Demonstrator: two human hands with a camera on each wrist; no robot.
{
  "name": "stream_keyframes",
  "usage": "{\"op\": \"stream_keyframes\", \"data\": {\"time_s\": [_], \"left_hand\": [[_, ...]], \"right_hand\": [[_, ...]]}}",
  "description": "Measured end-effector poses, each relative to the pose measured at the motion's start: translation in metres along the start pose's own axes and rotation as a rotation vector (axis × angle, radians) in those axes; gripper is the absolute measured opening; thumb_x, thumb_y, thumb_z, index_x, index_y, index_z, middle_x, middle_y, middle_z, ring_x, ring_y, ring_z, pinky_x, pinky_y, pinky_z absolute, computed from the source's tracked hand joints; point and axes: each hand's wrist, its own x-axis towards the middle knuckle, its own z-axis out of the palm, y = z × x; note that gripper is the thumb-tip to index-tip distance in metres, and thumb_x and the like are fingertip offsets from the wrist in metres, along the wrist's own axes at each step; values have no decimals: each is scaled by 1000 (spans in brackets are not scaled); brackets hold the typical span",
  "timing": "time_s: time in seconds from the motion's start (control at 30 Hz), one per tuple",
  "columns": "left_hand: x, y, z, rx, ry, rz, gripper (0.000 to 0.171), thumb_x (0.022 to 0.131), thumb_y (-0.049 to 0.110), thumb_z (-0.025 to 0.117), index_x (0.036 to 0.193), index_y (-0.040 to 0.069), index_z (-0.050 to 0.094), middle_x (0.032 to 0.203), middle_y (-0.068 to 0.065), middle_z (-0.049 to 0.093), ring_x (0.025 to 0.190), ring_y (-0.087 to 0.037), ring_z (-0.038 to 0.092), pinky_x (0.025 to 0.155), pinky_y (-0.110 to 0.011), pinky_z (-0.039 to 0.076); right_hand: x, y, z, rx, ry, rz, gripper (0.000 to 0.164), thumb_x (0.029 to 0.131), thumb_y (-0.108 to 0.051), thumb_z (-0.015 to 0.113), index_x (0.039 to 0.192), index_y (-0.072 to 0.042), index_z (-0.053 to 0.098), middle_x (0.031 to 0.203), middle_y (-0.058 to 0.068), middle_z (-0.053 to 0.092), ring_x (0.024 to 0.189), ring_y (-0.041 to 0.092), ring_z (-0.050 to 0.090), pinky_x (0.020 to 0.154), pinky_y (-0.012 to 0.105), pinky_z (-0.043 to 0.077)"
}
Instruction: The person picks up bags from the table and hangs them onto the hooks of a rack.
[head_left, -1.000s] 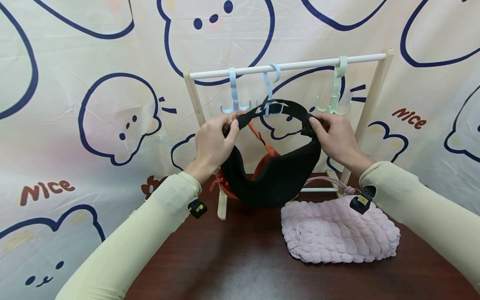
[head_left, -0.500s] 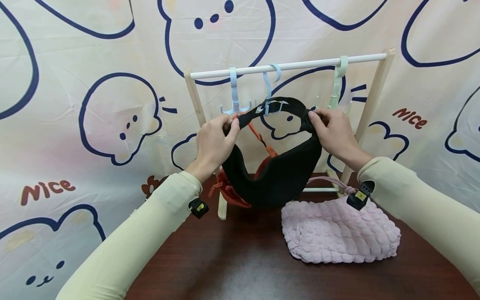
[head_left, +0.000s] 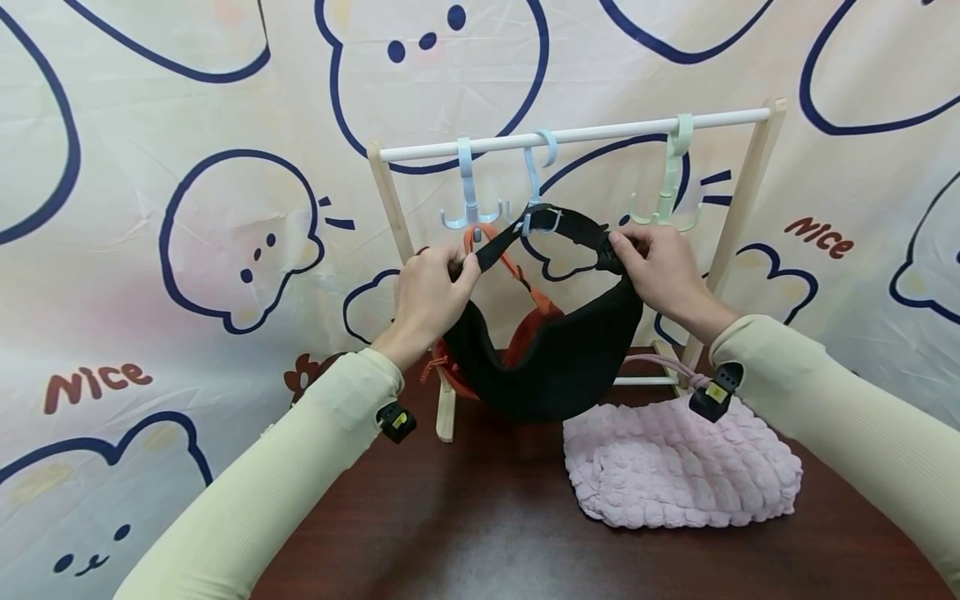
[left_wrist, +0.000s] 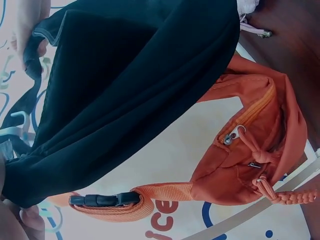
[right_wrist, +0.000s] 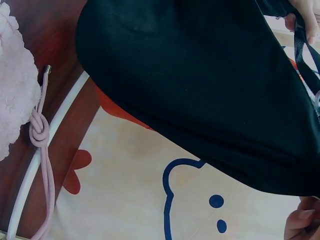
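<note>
A black shoulder bag (head_left: 555,367) hangs between my hands, its strap (head_left: 577,225) arching up at the middle blue hook (head_left: 532,179). The hook's lower prongs show in front of the strap; whether they bear its weight I cannot tell. My left hand (head_left: 431,287) pinches the strap's left side near the bag's corner. On the other side, my right hand (head_left: 663,267) pinches the strap where it bunches. Behind the black bag an orange waist bag (left_wrist: 240,165) with a black buckle (left_wrist: 105,200) hangs by its strap from the left blue hook (head_left: 468,200).
A white rail (head_left: 600,132) on wooden posts carries the hooks, including a green one (head_left: 667,192) at the right. On the dark table (head_left: 480,517), a pink quilted bag (head_left: 682,467) lies at the front right, its knotted pink cord (right_wrist: 40,130) beside it.
The top of the black strap has dropped slightly, and the middle hook has shifted a little left. My right hand has moved slightly left and down; both hands keep hold of the strap.
</note>
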Motion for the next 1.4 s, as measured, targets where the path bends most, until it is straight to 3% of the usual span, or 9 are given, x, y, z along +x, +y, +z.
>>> {"op": "stream_keyframes", "data": {"time_s": [0.53, 0.73, 0.8, 0.93, 1.1, 1.27, 1.4], "left_hand": [[1, 1, -1, 61, -78, -94, 33, 98, 25, 53, 69, 11, 57, 63, -4, 49, 61, -22, 50, 53, -31, 35], [2, 1, -1, 57, -76, -90, 35, 100, 27, 53, 68, 11, 56, 62, -3, 47, 61, -22, 49, 53, -31, 34], [3, 2, -1, 56, -76, -91, 36, 100, 28, 53, 69, 11, 56, 61, -3, 46, 61, -22, 49, 53, -31, 34], [3, 3, -1, 49, -76, -92, 37, 101, 30, 52, 70, 10, 56, 62, -3, 46, 62, -22, 49, 54, -32, 34], [3, 3, -1, 43, -77, -88, 36, 101, 30, 52, 72, 10, 58, 63, -3, 48, 63, -22, 50, 54, -31, 34], [1, 3, 0, 46, -88, -87, 35, 101, 29, 53, 73, 10, 59, 64, -3, 49, 64, -22, 50, 55, -31, 34], [0, 2, 2, 33, -95, -89, 33, 101, 27, 54, 73, 9, 59, 65, -4, 48, 65, -22, 50, 55, -31, 35]], "right_hand": [[3, -2, 1, -23, -29, 43, 35, 107, -26, 49, 116, -1, 72, 93, 18, 70, 80, 24, 55, 67, 28, 42], [6, -7, 0, 24, -5, 31, 36, 107, -27, 47, 131, -7, 67, 69, 11, 60, 66, 19, 50, 56, 28, 37], [8, -8, 1, 44, 8, 18, 37, 107, -27, 47, 133, -8, 66, 73, 13, 63, 67, 17, 52, 58, 27, 37], [11, -10, 3, 65, 32, 2, 38, 108, -26, 45, 135, -8, 65, 108, 20, 73, 84, 18, 58, 70, 25, 41], [13, -11, 5, 64, -16, 17, 39, 108, -25, 44, 134, -4, 64, 130, 20, 68, 112, 28, 63, 93, 42, 50], [12, -9, 8, 64, -72, 33, 38, 108, -24, 45, 134, -3, 64, 133, 20, 66, 121, 30, 62, 106, 52, 47], [9, -8, 11, 41, -92, 35, 38, 108, -24, 46, 131, -2, 66, 129, 20, 68, 108, 29, 62, 96, 47, 51]]}}
